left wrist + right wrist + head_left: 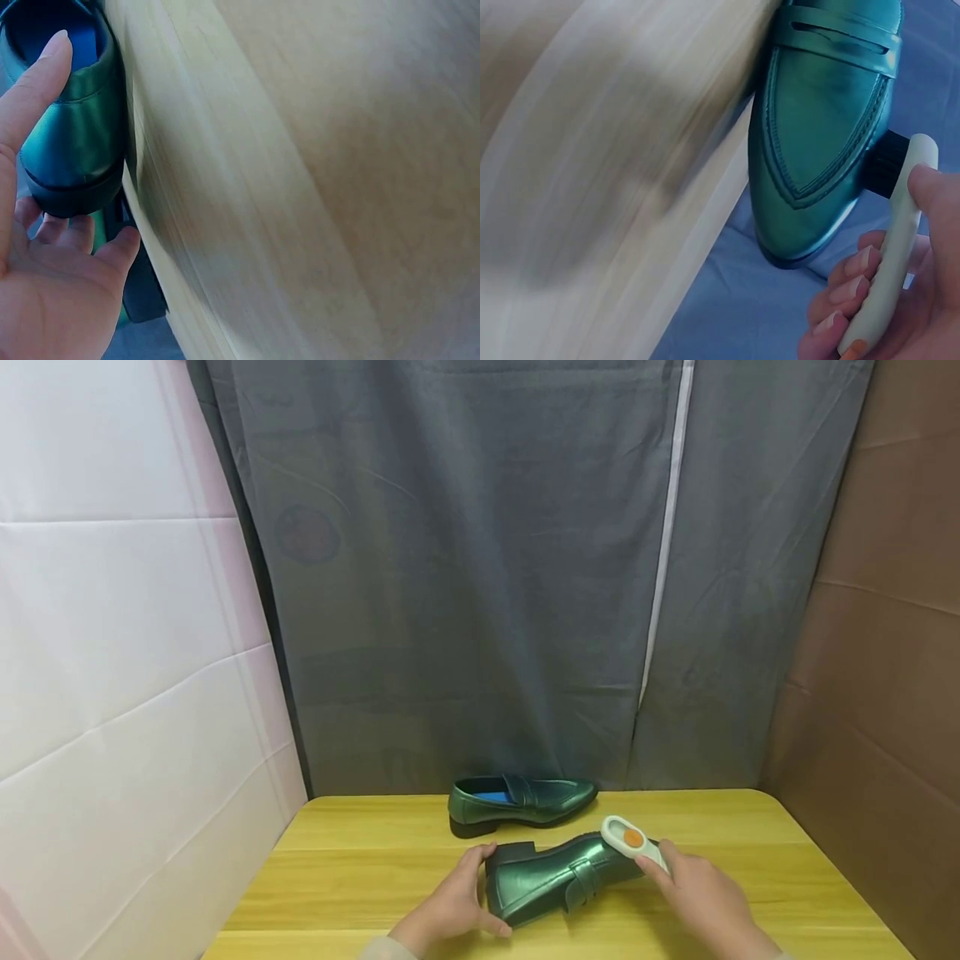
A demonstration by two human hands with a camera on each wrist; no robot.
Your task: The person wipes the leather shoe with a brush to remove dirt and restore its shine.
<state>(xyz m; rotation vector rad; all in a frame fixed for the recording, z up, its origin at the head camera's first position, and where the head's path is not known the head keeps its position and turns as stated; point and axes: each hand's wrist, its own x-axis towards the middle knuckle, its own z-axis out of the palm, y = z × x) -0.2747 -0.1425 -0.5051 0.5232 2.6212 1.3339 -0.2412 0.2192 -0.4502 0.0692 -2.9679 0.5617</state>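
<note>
A shiny green loafer lies on its side on the table, black sole facing away and toe pointing right. My left hand holds it around the heel, the thumb at the shoe's opening and the fingers at the black heel. In my right hand I grip a white-handled brush with an orange spot. Its dark bristles touch the loafer's side near the toe, by the sole edge, in the right wrist view.
A matching green loafer stands upright behind, near the back edge of the yellow wooden table. Grey cloth hangs behind the table, with a white panel at left and a brown one at right.
</note>
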